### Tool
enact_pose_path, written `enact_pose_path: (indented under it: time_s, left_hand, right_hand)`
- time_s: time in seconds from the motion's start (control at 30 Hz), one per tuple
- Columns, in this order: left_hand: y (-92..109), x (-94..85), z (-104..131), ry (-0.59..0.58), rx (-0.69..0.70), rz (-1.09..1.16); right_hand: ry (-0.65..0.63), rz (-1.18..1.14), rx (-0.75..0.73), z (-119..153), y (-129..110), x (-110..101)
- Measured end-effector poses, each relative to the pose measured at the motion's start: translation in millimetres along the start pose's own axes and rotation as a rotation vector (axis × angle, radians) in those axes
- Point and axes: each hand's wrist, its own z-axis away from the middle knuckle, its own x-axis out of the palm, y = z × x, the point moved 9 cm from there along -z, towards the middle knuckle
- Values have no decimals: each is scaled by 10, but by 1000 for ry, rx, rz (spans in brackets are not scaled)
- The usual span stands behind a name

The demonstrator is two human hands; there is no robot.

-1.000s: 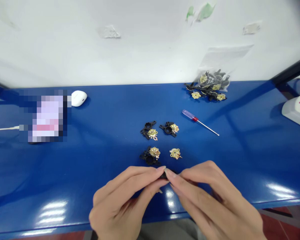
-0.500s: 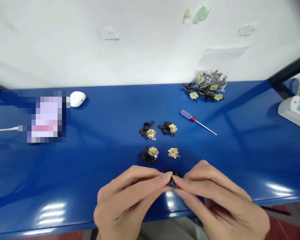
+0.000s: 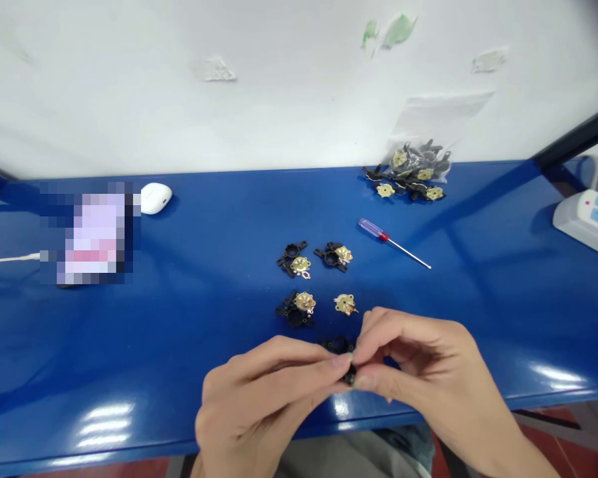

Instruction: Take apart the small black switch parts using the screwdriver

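Observation:
My left hand [image 3: 274, 392] and my right hand [image 3: 413, 365] meet near the table's front edge, fingertips pinched on a small black part [image 3: 349, 376], mostly hidden by the fingers. Just behind them a black bracket [image 3: 336, 344] lies on the blue table. Beyond it sits a brass disc [image 3: 345, 304] with a small copper-coloured piece. To its left, black parts [image 3: 295, 317] lie with another brass disc [image 3: 305, 302]. Farther back are two more groups of black pieces [image 3: 292, 251] [image 3: 331, 257] with brass discs.
A screwdriver [image 3: 371, 229] with a clear purple handle lies right of centre. Behind it are more black and brass parts [image 3: 418, 174], some in a clear bag. A phone [image 3: 94, 232] and white case [image 3: 155, 198] sit left, a power strip [image 3: 591, 216] right.
My right hand has turned and its fingers have curled in, still at the small part. Both hands' fingertips are slightly nearer the front edge, and the black bracket behind them shows more.

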Motion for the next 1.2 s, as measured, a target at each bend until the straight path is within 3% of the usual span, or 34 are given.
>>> enact_pose_path:
  time_s: [0.27, 0.47, 0.83, 1.03, 1.2]
  left_hand:
    - [56, 88, -73, -127, 16, 22]
    - [10, 102, -84, -72, -21, 85]
    - [-150, 90, -97, -23, -218, 333]
    - [-212, 37, -97, -6, -238, 320]
    - [-225, 18, -72, 39, -239, 285]
  right_hand:
    - [-142, 48, -93, 30, -20, -40]
    - [-182, 80, -249, 13, -106, -23]
    - [-101, 78, -420, 61, -191, 23]
    - [10, 175, -564, 111, -261, 89]
    - [90, 246, -596, 156, -272, 108]
